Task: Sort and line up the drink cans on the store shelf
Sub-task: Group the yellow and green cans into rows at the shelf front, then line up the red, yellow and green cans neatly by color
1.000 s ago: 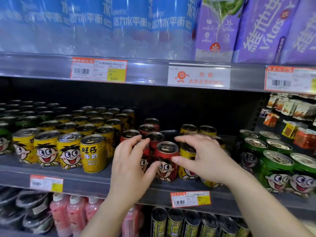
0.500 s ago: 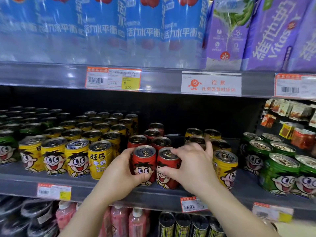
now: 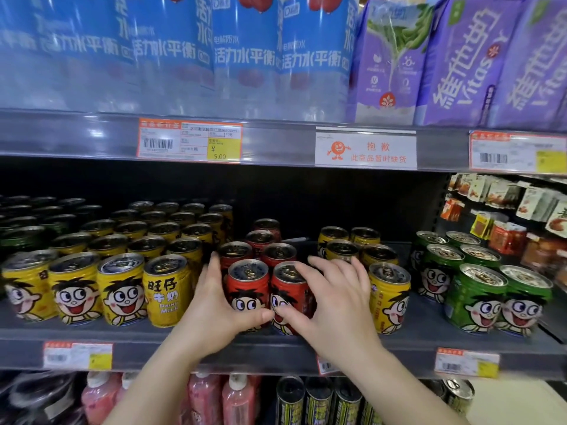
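Note:
Two red cartoon-face cans stand side by side at the front of the middle shelf (image 3: 276,351). My left hand (image 3: 214,311) wraps the left red can (image 3: 247,286) from its left side. My right hand (image 3: 331,305) wraps the right red can (image 3: 287,286), fingers over its right side and rim. More red cans (image 3: 260,240) stand in a column behind them. Yellow cans (image 3: 122,289) fill rows to the left. A yellow can (image 3: 388,296) stands just right of my right hand, with more yellow cans (image 3: 346,240) behind it. Green cans (image 3: 478,296) are at the right.
The upper shelf carries blue bottle packs (image 3: 184,56) and purple cartons (image 3: 460,62), with price tags (image 3: 188,141) on its rail. Pink bottles (image 3: 214,400) and dark cans (image 3: 319,403) stand on the shelf below. Snack packets (image 3: 506,204) hang at the far right.
Both hands closed onto the two front red cans and set them together at the shelf's front; a yellow can formerly under my right hand now stands free to its right.

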{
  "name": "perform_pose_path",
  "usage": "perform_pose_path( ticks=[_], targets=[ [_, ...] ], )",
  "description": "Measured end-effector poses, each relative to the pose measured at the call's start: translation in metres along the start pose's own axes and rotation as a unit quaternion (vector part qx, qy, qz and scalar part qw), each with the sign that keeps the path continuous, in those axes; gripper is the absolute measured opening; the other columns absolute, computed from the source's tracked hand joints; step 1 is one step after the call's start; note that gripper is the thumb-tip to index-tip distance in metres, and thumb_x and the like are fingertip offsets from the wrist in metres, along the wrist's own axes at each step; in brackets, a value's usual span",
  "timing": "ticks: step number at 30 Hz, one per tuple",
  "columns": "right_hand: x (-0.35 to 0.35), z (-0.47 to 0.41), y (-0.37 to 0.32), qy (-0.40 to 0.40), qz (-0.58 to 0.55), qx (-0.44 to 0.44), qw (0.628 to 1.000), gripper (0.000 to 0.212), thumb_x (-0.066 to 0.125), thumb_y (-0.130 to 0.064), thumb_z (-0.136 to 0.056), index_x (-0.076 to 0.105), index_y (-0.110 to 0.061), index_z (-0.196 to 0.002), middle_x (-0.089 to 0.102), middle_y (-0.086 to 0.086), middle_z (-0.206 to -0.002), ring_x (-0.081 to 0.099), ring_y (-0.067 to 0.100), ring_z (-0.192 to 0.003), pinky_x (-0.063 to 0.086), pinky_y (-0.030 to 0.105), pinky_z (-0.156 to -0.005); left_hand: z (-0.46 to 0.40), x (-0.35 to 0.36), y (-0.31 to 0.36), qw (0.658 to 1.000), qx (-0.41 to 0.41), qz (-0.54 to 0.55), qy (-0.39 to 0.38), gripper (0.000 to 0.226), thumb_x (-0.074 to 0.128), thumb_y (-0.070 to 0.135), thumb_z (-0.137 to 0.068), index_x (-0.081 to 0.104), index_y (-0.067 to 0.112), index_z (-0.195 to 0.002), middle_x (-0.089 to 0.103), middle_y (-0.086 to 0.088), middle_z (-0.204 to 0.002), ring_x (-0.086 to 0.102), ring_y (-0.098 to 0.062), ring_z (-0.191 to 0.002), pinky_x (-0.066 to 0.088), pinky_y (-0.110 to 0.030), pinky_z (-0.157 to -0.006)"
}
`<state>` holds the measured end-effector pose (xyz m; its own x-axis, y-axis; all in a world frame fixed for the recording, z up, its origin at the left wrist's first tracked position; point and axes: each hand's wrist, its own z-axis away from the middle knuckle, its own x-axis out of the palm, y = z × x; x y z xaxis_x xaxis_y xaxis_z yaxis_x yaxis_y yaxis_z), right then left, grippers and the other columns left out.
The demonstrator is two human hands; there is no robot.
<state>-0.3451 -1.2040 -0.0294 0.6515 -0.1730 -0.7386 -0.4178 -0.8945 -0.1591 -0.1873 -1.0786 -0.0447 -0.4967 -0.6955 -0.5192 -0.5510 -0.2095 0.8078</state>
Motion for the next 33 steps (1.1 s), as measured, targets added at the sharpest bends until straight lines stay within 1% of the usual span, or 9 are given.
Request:
perform_pose_path(
  ticks=[2, 4, 9, 12, 16, 20, 23, 27, 33],
  targets=[
    [0.001, 0.005, 0.0, 0.014, -0.017, 0.002, 1.0, 0.066, 0.05, -0.069, -0.074, 0.055, -0.03, -0.127, 0.057, -0.01, -0.126, 0.044, 0.015, -0.119, 0.013, 0.032, -0.108, -0.003, -0.002, 0.005, 0.999, -0.03, 0.035, -0.028, 0.151, 0.087, 0.061, -0.038, -0.012, 0.032, -0.148, 0.034, 0.006, -0.147, 0.038, -0.01, -0.131, 0.034, -0.032, -0.109],
    [0.0, 0.01, 0.001, 0.027, -0.036, 0.007, 0.999, 0.064, 0.05, -0.067, -0.075, 0.051, -0.033, -0.13, 0.054, -0.014, -0.127, 0.042, 0.012, -0.119, 0.021, 0.03, -0.103, -0.006, -0.002, 0.008, 0.997, -0.037, 0.054, -0.038, 0.148, 0.09, 0.046, -0.046, -0.015, 0.029, -0.147, 0.043, 0.008, -0.139, 0.044, -0.006, -0.121, 0.036, -0.023, -0.101],
    [-0.016, -0.006, 0.008, 0.078, -0.056, 0.032, 0.995, 0.05, 0.051, -0.057, -0.081, 0.059, -0.029, -0.123, 0.061, -0.012, -0.111, 0.047, 0.012, -0.107, 0.034, 0.029, -0.088, -0.011, -0.001, 0.003, 0.999, -0.036, 0.028, -0.025, 0.15, 0.088, 0.058, -0.035, -0.01, 0.035, -0.147, 0.038, 0.004, -0.146, 0.041, -0.012, -0.129, 0.038, -0.036, -0.108],
    [-0.026, -0.038, 0.011, -0.015, -0.026, 0.027, 0.999, 0.045, 0.051, -0.052, -0.087, 0.056, -0.031, -0.127, 0.063, -0.004, -0.115, 0.047, 0.021, -0.114, 0.035, 0.037, -0.094, -0.013, 0.0, 0.006, 0.999, -0.026, 0.031, -0.027, 0.141, 0.091, 0.045, -0.046, -0.006, 0.035, -0.148, 0.041, 0.004, -0.143, 0.044, -0.01, -0.125, 0.04, -0.026, -0.101],
    [-0.028, -0.08, 0.018, -0.18, 0.051, -0.012, 0.982, 0.042, 0.037, -0.038, -0.094, 0.044, -0.039, -0.135, 0.049, -0.005, -0.137, 0.034, 0.021, -0.124, 0.025, 0.039, -0.099, -0.015, 0.002, 0.011, 0.998, -0.019, 0.054, -0.04, 0.129, 0.09, 0.032, -0.055, 0.002, 0.032, -0.149, 0.048, 0.012, -0.127, 0.049, -0.002, -0.108, 0.04, -0.008, -0.079],
    [-0.025, -0.095, 0.021, -0.288, 0.101, -0.019, 0.952, 0.044, 0.027, -0.033, -0.096, 0.04, -0.045, -0.137, 0.045, -0.001, -0.142, 0.03, 0.024, -0.129, 0.023, 0.041, -0.102, -0.015, 0.001, 0.01, 0.997, -0.016, 0.064, -0.048, 0.124, 0.09, 0.032, -0.055, 0.008, 0.033, -0.148, 0.051, 0.019, -0.116, 0.053, 0.002, -0.1, 0.043, -0.008, -0.077],
    [-0.026, -0.089, 0.023, -0.293, 0.087, -0.007, 0.952, 0.042, 0.028, -0.032, -0.098, 0.045, -0.043, -0.135, 0.045, 0.003, -0.143, 0.027, 0.025, -0.134, 0.02, 0.039, -0.105, -0.015, 0.002, 0.008, 0.996, -0.017, 0.072, -0.048, 0.121, 0.09, 0.031, -0.055, 0.012, 0.034, -0.147, 0.053, 0.022, -0.111, 0.053, 0.008, -0.096, 0.044, -0.005, -0.071],
    [-0.028, -0.083, 0.037, -0.262, 0.094, -0.009, 0.96, 0.04, 0.03, -0.032, -0.095, 0.049, -0.042, -0.13, 0.052, -0.002, -0.137, 0.032, 0.02, -0.13, 0.021, 0.038, -0.104, -0.015, 0.002, 0.006, 0.996, -0.026, 0.073, -0.051, 0.123, 0.091, 0.033, -0.053, 0.011, 0.033, -0.148, 0.055, 0.017, -0.118, 0.054, 0.006, -0.101, 0.043, -0.007, -0.077],
    [-0.028, -0.079, 0.036, -0.258, 0.073, -0.013, 0.963, 0.043, 0.031, -0.031, -0.094, 0.047, -0.037, -0.133, 0.051, -0.001, -0.139, 0.031, 0.021, -0.131, 0.02, 0.039, -0.106, -0.013, 0.008, 0.011, 0.995, -0.032, 0.069, -0.057, 0.129, 0.089, 0.036, -0.057, -0.002, 0.034, -0.148, 0.051, 0.013, -0.128, 0.053, 0.002, -0.105, 0.042, -0.005, -0.076]
  ],
)
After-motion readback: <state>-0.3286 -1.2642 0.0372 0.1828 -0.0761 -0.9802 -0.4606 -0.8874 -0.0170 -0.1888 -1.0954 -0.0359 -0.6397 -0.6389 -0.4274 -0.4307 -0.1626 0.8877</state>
